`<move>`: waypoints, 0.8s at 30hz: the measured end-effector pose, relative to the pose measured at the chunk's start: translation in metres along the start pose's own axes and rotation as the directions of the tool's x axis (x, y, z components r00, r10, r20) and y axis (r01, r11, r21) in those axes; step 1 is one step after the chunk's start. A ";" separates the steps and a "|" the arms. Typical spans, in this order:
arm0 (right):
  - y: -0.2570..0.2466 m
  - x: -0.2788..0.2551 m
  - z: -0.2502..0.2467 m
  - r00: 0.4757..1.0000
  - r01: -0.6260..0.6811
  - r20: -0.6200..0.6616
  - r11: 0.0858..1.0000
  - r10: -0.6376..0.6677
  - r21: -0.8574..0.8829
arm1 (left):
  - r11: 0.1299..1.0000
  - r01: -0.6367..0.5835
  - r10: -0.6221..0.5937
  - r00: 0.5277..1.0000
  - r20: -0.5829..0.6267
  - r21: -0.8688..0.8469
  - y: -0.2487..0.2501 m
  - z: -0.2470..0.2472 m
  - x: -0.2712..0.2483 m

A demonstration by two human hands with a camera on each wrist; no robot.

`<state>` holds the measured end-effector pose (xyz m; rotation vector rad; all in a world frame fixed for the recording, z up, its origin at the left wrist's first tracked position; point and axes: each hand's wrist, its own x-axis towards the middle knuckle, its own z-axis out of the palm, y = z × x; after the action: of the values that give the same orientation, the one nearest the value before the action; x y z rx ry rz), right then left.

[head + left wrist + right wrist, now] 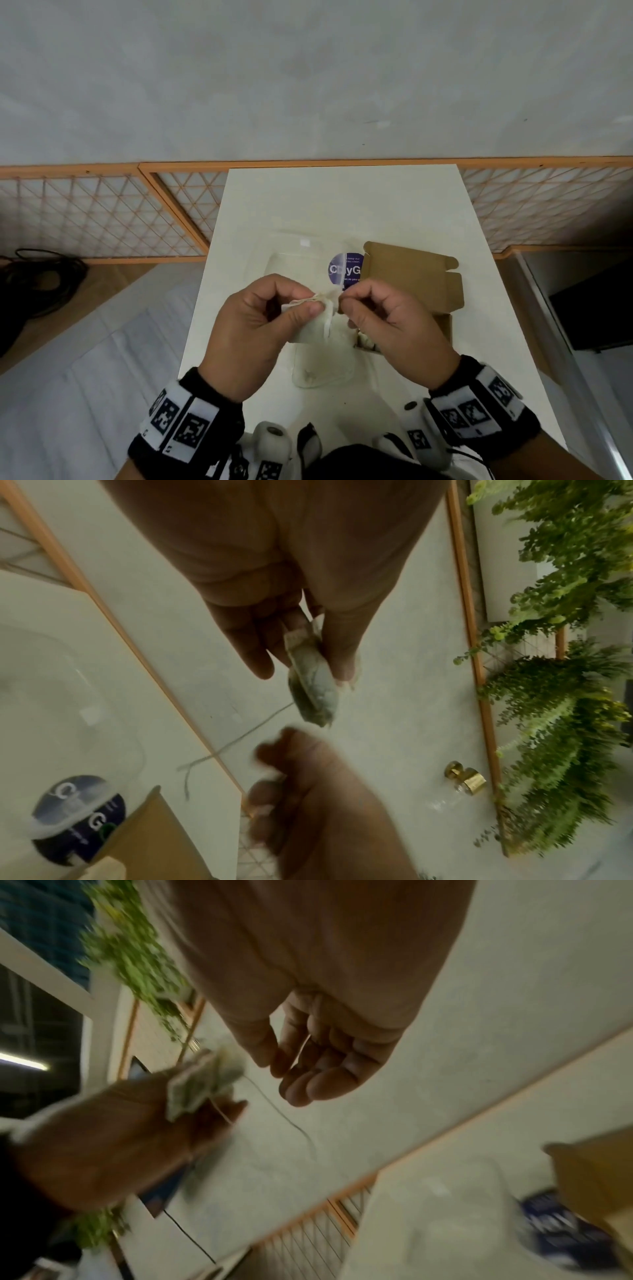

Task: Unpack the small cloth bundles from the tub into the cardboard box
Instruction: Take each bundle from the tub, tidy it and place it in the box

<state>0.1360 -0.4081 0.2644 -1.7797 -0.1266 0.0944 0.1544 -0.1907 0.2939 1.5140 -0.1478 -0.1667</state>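
While both hands hover over the middle of the white rectangular bench, the room around it is pretty plain: pale grey wall at the far side, an orange-framed lattice panel running along its base, and green trailing foliage showing in the left wrist view. A black cable coil lies on the floor off to the left.

The left hand pinches a small off-white cloth bundle between thumb and fingers, up in the air just near of the tub. The bundle's long axis runs roughly away from the left palm, its free end pointing toward the right hand. A thin thread trails from that end. The right-hand fingers are curled together right at the bundle's top edge; can't tell if they actually grip the thread.

The clear plastic tub with a purple round label sits just far of the hands, and the open brown cardboard box is touching it on the right.
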 end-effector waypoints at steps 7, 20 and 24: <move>0.108 0.018 0.048 0.857 -0.078 0.368 0.798 0.359 -0.597 | 0.997 -0.006 0.011 0.997 -0.076 0.078 -0.012 -0.026 -0.007; 0.149 0.021 0.073 0.729 0.185 0.427 0.446 0.536 -0.875 | 0.993 0.090 -0.081 0.990 -0.113 0.079 -0.018 -0.029 -0.007; 0.151 0.019 0.071 0.784 0.154 0.404 0.483 0.471 -0.862 | 0.990 0.117 -0.108 0.987 -0.115 0.078 -0.019 -0.026 -0.004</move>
<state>0.1502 -0.3687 0.1018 -2.7517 -0.5475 0.9208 0.1550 -0.1652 0.2736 1.6134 0.0198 -0.1682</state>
